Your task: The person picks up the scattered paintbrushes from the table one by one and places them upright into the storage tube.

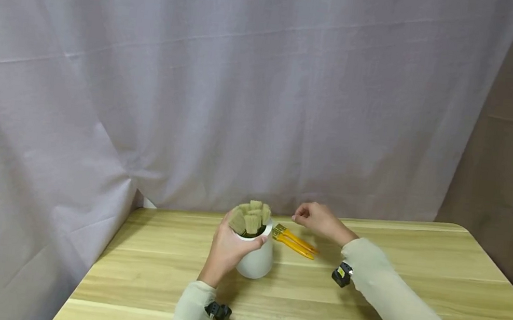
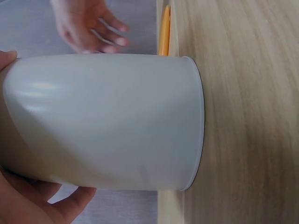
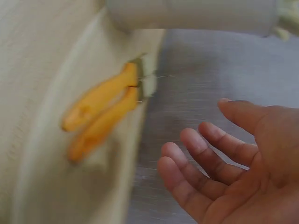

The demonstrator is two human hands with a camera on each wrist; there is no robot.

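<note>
Brushes (image 1: 293,242): two lie on the desk (image 1: 411,291) beside the cup (image 1: 256,261). Left hand (image 1: 228,248) grips cup; right hand (image 1: 318,219) empty, relaxed. Advise grasping handles while steadying the cup.

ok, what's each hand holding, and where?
Left hand grips the white cup round its upper wall, near the rim. Right hand holds nothing, fingers loose above the yellow brushes.
</note>
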